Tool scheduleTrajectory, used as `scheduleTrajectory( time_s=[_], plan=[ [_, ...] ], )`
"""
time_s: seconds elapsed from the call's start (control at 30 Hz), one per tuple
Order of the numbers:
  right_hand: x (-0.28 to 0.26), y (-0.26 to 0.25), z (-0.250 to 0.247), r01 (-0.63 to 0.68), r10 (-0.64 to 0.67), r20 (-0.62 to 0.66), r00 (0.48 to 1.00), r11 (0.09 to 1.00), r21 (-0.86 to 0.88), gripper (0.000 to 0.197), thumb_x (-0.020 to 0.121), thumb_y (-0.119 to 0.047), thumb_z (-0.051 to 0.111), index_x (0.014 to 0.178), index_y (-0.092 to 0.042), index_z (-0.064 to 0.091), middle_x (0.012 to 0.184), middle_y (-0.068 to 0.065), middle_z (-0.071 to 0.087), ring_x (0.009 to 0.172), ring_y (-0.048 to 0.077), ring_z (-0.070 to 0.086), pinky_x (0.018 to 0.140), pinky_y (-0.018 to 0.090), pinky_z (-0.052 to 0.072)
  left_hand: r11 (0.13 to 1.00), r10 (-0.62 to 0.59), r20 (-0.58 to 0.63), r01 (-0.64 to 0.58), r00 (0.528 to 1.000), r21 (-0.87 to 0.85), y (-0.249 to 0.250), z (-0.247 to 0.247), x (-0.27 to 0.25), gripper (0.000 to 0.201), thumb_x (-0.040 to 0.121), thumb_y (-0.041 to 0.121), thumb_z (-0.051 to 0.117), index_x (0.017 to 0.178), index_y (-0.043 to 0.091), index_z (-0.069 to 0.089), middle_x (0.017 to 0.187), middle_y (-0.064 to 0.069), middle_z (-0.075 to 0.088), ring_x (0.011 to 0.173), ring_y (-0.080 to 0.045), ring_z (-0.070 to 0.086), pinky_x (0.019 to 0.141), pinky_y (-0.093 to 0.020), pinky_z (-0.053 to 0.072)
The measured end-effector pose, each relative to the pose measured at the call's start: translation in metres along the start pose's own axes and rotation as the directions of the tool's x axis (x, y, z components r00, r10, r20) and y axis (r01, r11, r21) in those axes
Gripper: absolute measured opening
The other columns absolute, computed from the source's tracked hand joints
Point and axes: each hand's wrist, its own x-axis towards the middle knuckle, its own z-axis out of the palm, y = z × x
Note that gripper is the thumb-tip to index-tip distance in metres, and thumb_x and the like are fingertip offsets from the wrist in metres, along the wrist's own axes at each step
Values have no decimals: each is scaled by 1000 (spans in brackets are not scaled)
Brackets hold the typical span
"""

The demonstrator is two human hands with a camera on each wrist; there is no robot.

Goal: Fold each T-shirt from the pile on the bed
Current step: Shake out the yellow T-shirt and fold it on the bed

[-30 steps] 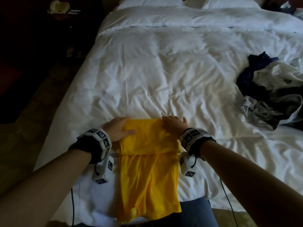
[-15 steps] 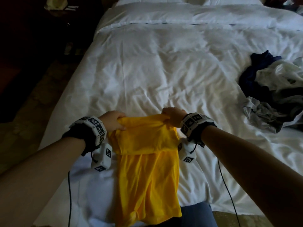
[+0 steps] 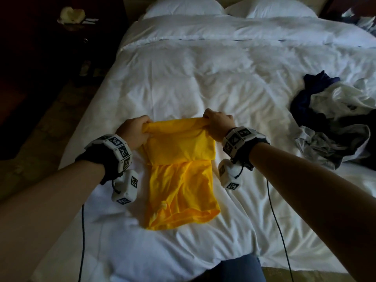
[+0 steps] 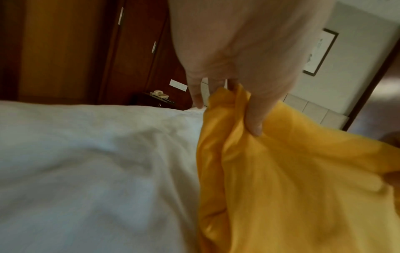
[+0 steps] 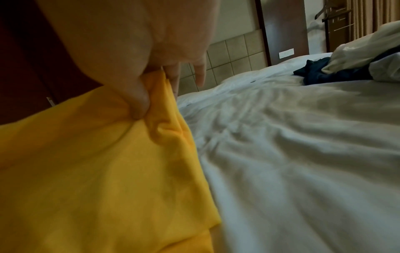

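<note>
A: Yellow, plain and slightly shiny, that is the T-shirt (image 3: pixel 181 176) at 6 o'clock on the bed (image 3: pixel 203 82); I can read no print, label or brand on it.

B: Any writing at all?

A: Only black-and-white square marker patterns on the wrist bands (image 3: pixel 119 148), no letters.

B: How does the shirt lie?

A: It runs lengthwise toward the near edge. The far end is doubled back over the body, its lower edge lying straight across the middle. The near hem is rumpled and touches the white cover.

B: And the hands?

A: The left hand (image 3: pixel 133 132) pinches the far left corner of the folded edge, at about 11 o'clock from the shirt's middle, thumb (image 4: pixel 255 118) pressed into bunched cloth. The right hand (image 3: pixel 218 124) pinches the far right corner, at 1 o'clock. The edge is stretched between them, raised off the cover.

B: The rest of the laundry?

A: The pile (image 3: pixel 333 121), dark blue, white and grey, sits crumpled at 3 o'clock, well apart from the shirt
</note>
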Motion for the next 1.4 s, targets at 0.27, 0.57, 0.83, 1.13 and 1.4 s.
scheduleTrajectory(
  time_s=[0.27,0.57,0.83,1.13,1.4],
  plan=[
    [-49,0,-13,59,-66,206,976,997,39,29,95,-22,46,124,-22,49,112,8,60,104,28,57,93,38,41,995,31,218,-8,976,-103,6,-14,-37,31,77,1,70,103,15,58,94,-5,63,93,-26,61,77,-36,53],
    [-113,4,11,237,-209,425,881,971,-14,42,93,-18,53,135,-17,49,133,6,52,121,24,49,101,34,40,994,50,580,19,813,-112,3,3,-84,46,73,-3,75,102,25,54,107,-12,57,102,-31,58,88,-39,51],
    [-141,-2,37,264,-205,579,789,964,-18,53,87,-24,66,135,-15,47,129,6,53,115,23,51,93,27,38,1000,4,773,-11,634,5,4,28,-103,47,74,7,78,113,20,55,84,6,50,73,-3,49,63,-9,41],
    [-103,14,45,-221,172,217,961,948,231,33,94,-39,52,119,-17,56,117,8,61,106,25,58,82,28,42,957,-274,133,283,953,-58,-12,32,-75,12,89,25,63,89,13,63,97,-11,67,95,-29,61,82,-33,49],
    [-81,12,64,-372,277,337,900,891,260,45,98,-43,41,124,-10,57,124,8,57,110,23,55,82,27,40,922,-345,299,381,890,-70,-17,58,-62,38,95,43,51,119,16,60,127,-11,58,116,-29,53,95,-34,41]
  ],
)
